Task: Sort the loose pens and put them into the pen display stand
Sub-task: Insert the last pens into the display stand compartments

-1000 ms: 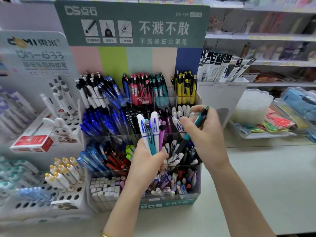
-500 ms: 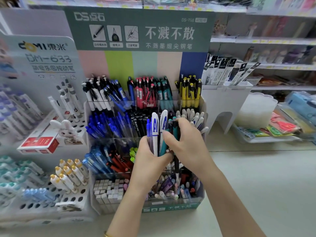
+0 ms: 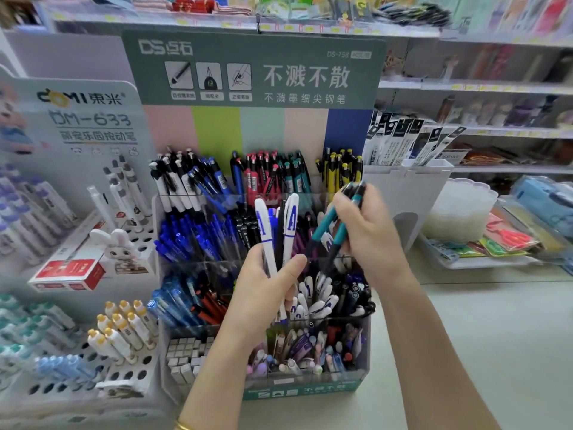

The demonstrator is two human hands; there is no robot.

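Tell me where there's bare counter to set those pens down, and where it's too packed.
Bare: the pale counter right of the pen display stand, bordered behind by the tray of packets; also a narrow strip before the stand's front. Crowded: the white hole rack flanks the stand's left, and the stand's compartments are packed.

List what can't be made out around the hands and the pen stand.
Head view only:
- Lower ends of the white pens: inside the left hand.
- Number of teal pens: blurred, partly behind the right hand.
- Middle compartments of the display stand: behind both hands.
- The top shelf goods: blurred.
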